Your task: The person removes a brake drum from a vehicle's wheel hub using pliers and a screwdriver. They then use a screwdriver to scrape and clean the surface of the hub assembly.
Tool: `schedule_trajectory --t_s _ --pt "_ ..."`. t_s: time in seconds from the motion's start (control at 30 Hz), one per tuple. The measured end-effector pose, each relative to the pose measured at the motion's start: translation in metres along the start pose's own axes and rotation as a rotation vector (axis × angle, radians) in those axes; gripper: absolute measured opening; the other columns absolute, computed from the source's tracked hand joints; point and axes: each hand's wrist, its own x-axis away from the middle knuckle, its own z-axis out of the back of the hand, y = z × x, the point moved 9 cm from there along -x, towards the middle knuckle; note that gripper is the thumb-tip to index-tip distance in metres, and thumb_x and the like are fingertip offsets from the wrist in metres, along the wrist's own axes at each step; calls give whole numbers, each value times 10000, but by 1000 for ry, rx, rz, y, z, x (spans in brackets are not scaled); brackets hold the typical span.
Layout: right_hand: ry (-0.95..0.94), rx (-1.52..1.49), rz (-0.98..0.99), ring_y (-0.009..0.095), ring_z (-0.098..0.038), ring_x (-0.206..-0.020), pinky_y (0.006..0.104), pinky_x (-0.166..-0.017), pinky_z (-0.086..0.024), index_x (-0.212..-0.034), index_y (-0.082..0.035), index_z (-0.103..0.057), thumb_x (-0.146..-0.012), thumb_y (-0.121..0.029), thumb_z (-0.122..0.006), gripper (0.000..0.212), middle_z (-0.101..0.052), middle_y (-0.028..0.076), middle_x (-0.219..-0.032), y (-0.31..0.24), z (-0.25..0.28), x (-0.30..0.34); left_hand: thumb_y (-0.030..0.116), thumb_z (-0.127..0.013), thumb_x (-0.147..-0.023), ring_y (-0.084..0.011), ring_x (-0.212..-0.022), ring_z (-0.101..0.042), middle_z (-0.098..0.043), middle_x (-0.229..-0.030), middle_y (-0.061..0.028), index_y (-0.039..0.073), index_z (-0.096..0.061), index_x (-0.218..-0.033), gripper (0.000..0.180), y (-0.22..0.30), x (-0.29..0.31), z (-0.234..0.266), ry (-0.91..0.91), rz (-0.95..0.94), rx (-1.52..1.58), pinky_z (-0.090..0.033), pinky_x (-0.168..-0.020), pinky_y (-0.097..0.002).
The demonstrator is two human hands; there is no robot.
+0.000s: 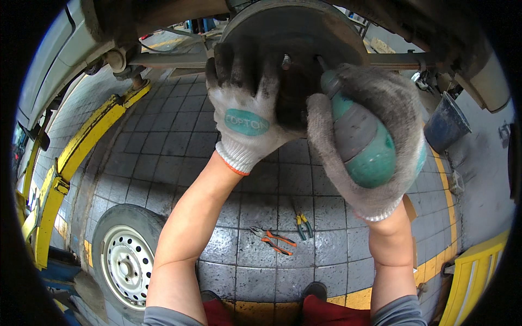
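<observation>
Our left grip [244,92] lies spread wide against the dark drum [296,27] at twelve o'clock, its glove [224,103] bearing a lettered teal oval [247,122]; our right grip [372,127] holds a teal-and-grey tool [359,136] at two o'clock, its thin shaft [322,62] toward the drum.

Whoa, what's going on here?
Someone is working at a dark brake drum. Their gloved left hand is spread open at it, and their gloved right hand grips a green-and-grey screwdriver, pointed toward the drum. A wheel, orange-handled pliers and green-and-yellow-handled pliers are on the tiled floor.
</observation>
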Motion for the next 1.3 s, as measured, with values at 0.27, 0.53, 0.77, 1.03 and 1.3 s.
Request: schedule_trajectory --t_s 0.27,0.53,0.77,1.03,1.3 --pt "134 221 138 205 -726 -874 329 -804 -590 -1142 -29 -696 -861 -87 -816 311 -739 71 -992 1 -2 -49 709 -858 -562 -562 -1366 -370 -437 -1471 -254 185 -527 -1476 1104 4 -9 14 35 4 28 -322 -1075 -719" --pt "199 209 211 197 -725 -961 299 -793 -613 -1165 -24 -683 -890 -80 -795 303 -716 115 -1150 -12 30 -15 669 -872 -538 -525 -1349 -402 -468 -1442 -233 178 -546 -1454 1090 7 -6 13 -1 49 35 -327 -1086 -708" --pt "30 377 307 254 -662 -1092 395 -970 -522 -1086 -80 -701 -766 -37 -862 361 -701 98 -1144 -18 -16 2 665 -862 -562 -508 -1339 -423 -488 -1434 -228 157 -570 -1422 1041 7 -10 17 14 38 6 -339 -1082 -696" --pt "40 89 -12 226 -660 -1076 363 -966 -515 -1172 -43 -690 -800 -5 -829 399 -697 90 -1169 -6 -1 -4 657 -863 -572 -515 -1321 -435 -490 -1432 -233 148 -569 -1418 1030 7 -9 17 52 -18 -28 -359 -1062 -684" --pt "136 198 285 225 -696 -983 339 -868 -566 -1115 -18 -665 -772 -17 -865 398 -704 102 -1091 -20 5 -17 658 -878 -549 -522 -1357 -409 -471 -1472 -241 134 -561 -1429 1072 6 -10 17 19 25 30 -359 -1067 -677"
